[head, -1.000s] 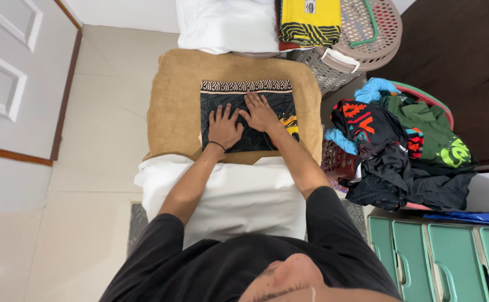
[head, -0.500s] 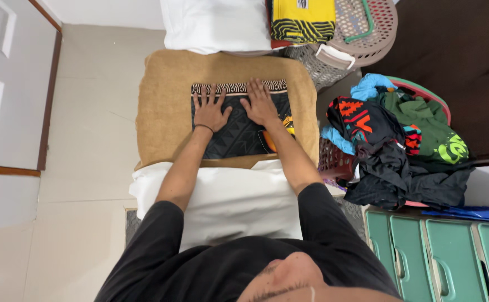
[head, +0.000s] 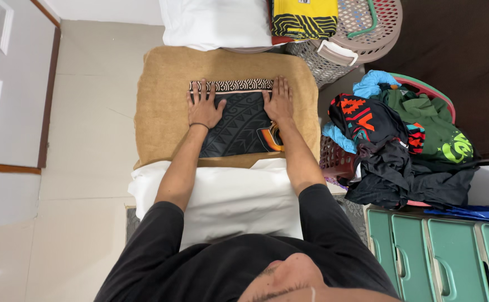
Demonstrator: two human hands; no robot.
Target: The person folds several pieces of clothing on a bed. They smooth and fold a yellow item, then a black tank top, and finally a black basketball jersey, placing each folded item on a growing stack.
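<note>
Both hands lay open and flat: left hand (head: 203, 107) and right hand (head: 278, 103) pressed the folded dark patterned garment's (head: 239, 124) upper corners, mid-frame.

Single head view, looking straight down, near the folding surface (head: 166, 112)

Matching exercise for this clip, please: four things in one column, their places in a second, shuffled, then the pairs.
1 left hand
2 right hand
3 yellow folded garment
4 green drawers

a bottom right corner
b left edge of the black patterned garment
c top, beside the white pillow
d right edge of that garment

Pairs: 1-b, 2-d, 3-c, 4-a
</note>
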